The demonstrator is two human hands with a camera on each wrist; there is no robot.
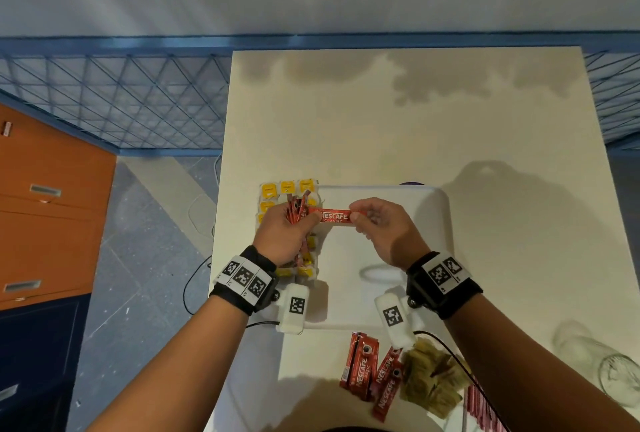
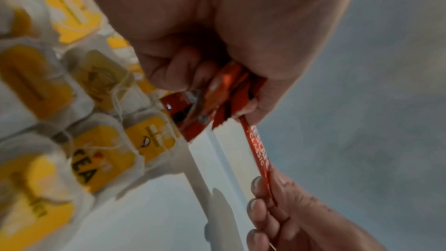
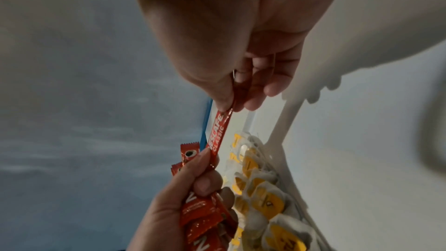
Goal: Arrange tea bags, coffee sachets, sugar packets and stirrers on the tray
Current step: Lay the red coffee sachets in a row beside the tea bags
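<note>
The coffee sachet (image 1: 335,216) is stretched level above the left edge of the white tray (image 1: 440,223), pinched at one end by the right hand (image 1: 381,230) and at the other by the left hand (image 1: 284,234), which also grips a bundle of sachets (image 1: 297,210). Yellow-tagged tea bags (image 1: 286,187) lie in rows along the tray's left edge. More sachets (image 1: 363,366) and brown packets (image 1: 429,383) lie at the table's near edge.

You can read "NESCAFE CLASSIC" in white on the red coffee sachet (image 1: 335,216) stretched between your two hands, just right of the yellow tea bags (image 1: 287,187). The same brand shows on the loose red sachets (image 1: 363,367) nearer you than those tea bags. One yellow tea bag tag (image 2: 84,161) reads "TEA".
</note>
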